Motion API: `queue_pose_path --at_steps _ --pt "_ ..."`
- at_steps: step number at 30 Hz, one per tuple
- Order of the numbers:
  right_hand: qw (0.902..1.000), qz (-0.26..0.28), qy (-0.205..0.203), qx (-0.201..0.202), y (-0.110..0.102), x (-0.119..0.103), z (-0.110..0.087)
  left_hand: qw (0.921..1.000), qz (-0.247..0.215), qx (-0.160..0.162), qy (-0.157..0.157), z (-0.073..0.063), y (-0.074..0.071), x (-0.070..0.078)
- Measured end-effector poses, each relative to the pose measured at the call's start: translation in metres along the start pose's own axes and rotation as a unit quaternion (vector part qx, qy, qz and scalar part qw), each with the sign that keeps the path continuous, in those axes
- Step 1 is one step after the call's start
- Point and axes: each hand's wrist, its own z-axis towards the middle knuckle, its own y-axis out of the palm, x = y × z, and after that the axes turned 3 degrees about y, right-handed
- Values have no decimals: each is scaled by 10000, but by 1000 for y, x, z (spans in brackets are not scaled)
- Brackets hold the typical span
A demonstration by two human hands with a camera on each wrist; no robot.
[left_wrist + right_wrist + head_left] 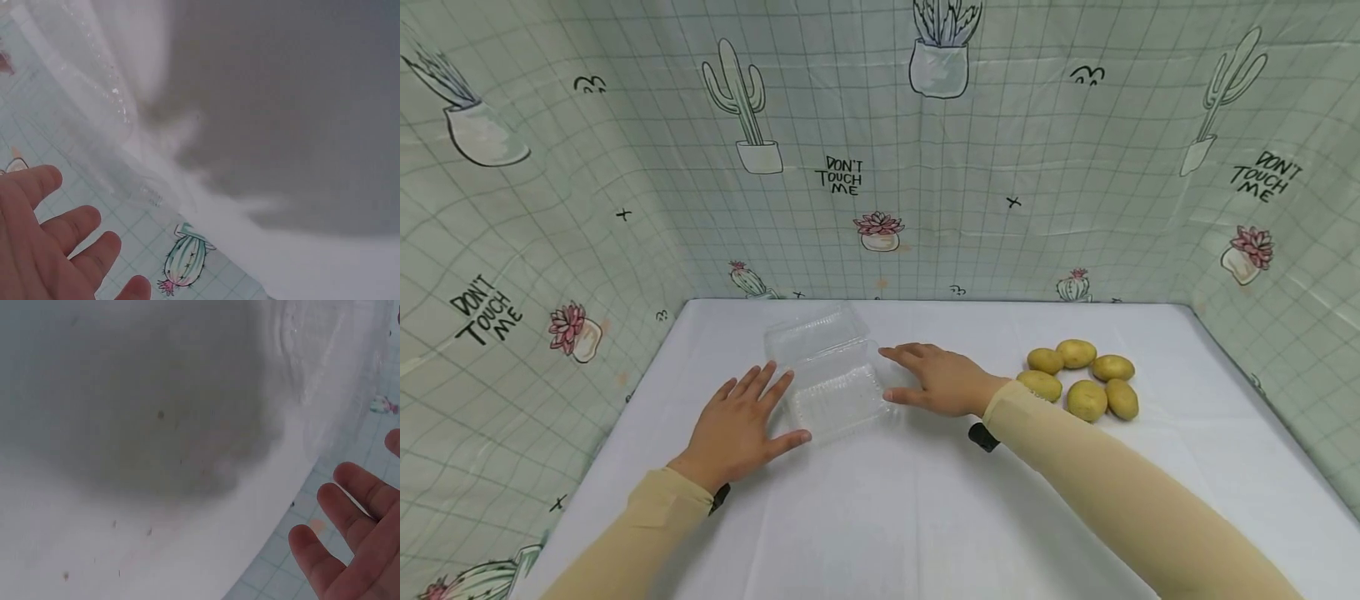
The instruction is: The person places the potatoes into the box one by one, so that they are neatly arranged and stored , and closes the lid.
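A clear plastic clamshell box (pixel 842 403) lies on the white table with its lid (pixel 816 337) folded back toward the far edge. My left hand (pixel 737 429) is beside the box's left side, fingers spread and palm down. On the other side, my right hand (pixel 943 379) points its straight fingers at the box. Neither hand grips anything; whether fingertips touch the plastic I cannot tell. The left wrist view shows the spread left fingers (pixel 75 231) below the blurred clear box (pixel 106 94). In the right wrist view the right fingers (pixel 350 512) extend below the box (pixel 331 369).
Several yellow potatoes (pixel 1086 400) sit in a cluster on the right of the table (pixel 865 525), beyond the right forearm. Grid-patterned cloth (pixel 970 167) with cactus drawings hangs behind and at both sides. Small dark specks (pixel 160 415) dot the white surface in the right wrist view.
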Motion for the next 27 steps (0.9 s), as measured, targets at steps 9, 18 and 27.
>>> queue_pose_path --at_steps 9,18,27 --pt "9994 91 210 -275 15 -7 11 9997 -158 -34 -161 -1 6 2" --pt "9993 27 216 -288 20 -3 13 9992 -315 -88 -247 -2 11 0" --pt "9991 128 281 -285 22 2 7 9987 -437 -135 -222 3 10 7"
